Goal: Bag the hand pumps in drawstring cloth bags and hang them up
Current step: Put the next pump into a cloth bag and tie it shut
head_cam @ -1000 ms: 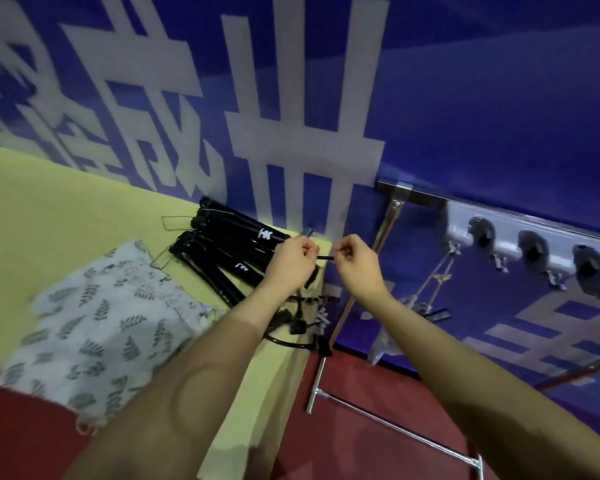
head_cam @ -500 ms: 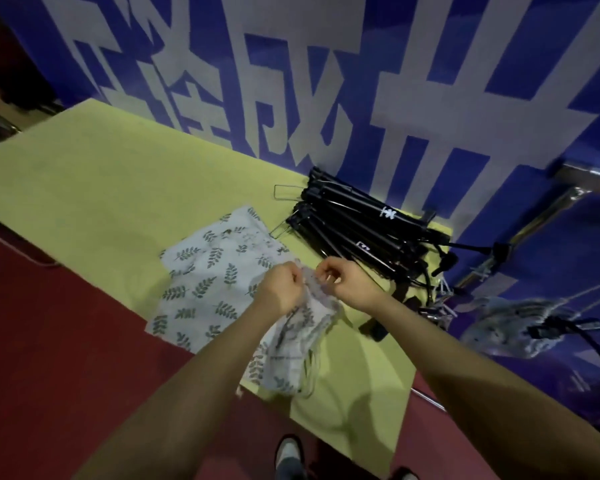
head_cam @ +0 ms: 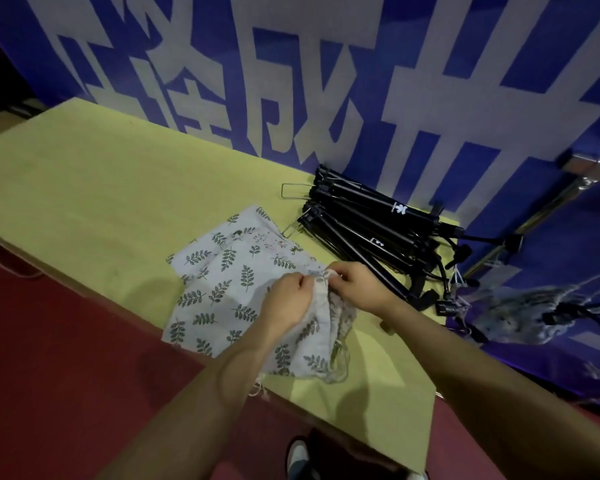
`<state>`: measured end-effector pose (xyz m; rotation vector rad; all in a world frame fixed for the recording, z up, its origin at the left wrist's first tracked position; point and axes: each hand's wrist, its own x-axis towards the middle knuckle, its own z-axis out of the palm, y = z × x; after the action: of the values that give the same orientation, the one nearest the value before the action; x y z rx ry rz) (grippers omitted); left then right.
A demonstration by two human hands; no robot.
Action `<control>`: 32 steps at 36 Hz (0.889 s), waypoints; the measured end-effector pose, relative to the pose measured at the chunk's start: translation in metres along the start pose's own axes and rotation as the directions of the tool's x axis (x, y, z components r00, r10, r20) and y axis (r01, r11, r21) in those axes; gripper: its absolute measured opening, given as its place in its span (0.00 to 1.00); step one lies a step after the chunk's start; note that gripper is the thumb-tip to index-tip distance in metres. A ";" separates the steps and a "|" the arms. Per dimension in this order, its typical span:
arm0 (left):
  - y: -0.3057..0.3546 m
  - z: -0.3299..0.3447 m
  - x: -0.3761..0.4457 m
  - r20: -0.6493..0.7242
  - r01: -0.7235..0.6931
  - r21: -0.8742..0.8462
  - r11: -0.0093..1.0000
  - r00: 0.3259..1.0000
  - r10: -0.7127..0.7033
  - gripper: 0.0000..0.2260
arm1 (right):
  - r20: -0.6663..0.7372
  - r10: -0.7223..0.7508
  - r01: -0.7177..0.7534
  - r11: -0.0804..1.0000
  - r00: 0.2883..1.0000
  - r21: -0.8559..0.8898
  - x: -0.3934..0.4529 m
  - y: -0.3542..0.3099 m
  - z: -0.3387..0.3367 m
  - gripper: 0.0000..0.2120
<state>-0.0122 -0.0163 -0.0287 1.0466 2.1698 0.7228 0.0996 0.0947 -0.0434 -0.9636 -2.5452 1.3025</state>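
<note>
We are opening a cloth bag (head_cam: 312, 327) at frame centre: left hand (head_cam: 286, 299) and right hand (head_cam: 359, 289) fingers pinch its mouth. Next, spread it and fetch a pump from the pile (head_cam: 371, 226), upper right on the tabletop (head_cam: 101, 188).

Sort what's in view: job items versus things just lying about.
Job:
leaf-print cloth bags, top one held by left hand and right hand
black hand pumps
bagged pump hanging

Lying about:
yellow table
blue banner
shoe

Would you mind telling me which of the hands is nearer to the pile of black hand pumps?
Right. The right hand sits just beside the hand pumps; the left hand is farther off, over the cloth bags.
</note>
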 end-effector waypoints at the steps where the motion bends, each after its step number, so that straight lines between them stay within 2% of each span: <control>1: 0.000 -0.002 0.000 -0.038 -0.036 0.042 0.998 0.999 0.038 0.16 | -0.048 0.007 -0.004 0.999 0.999 0.053 0.001 -0.005 -0.001 0.12; 4: 0.003 -0.010 0.000 -0.127 -0.131 0.202 0.971 0.979 0.158 0.21 | -0.132 0.035 -0.015 0.989 0.991 0.149 0.005 -0.021 -0.006 0.13; 8: 0.016 -0.021 -0.002 -0.275 -0.173 0.400 0.900 0.914 0.298 0.25 | -0.217 0.063 -0.011 0.972 0.974 0.233 0.009 -0.039 -0.019 0.13; 13: 0.040 -0.028 -0.008 -0.380 -0.219 0.509 0.833 0.811 0.445 0.25 | -0.318 0.095 -0.013 0.968 0.943 0.251 0.012 -0.054 -0.027 0.14; 18: 0.058 -0.036 -0.013 -0.312 -0.167 0.515 0.841 0.877 0.365 0.17 | -0.365 0.092 -0.004 0.972 0.926 0.233 0.015 -0.064 -0.034 0.11; 21: 0.060 -0.041 -0.017 -0.246 -0.155 0.588 0.793 0.900 0.359 0.16 | -0.401 0.083 -0.009 0.983 0.912 0.181 0.014 -0.064 -0.039 0.10; 25: 0.056 -0.048 -0.018 -0.145 -0.183 0.715 0.674 0.905 0.399 0.21 | -0.441 0.042 -0.025 0.999 0.896 0.044 0.014 -0.058 -0.047 0.04; 29: 0.050 -0.058 -0.012 -0.058 -0.212 0.762 0.612 0.919 0.390 0.29 | -0.395 -0.028 0.002 0.998 0.918 -0.068 0.013 -0.050 -0.053 0.09; 32: 0.042 -0.061 -0.006 0.014 -0.232 0.784 0.576 0.934 0.357 0.35 | -0.363 -0.021 -0.010 0.997 0.932 -0.082 0.011 -0.041 -0.053 0.08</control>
<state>-0.0332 -0.0110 0.0425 1.8853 2.5168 -0.0952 0.0916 0.1200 0.0187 -1.0952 -2.3244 0.9184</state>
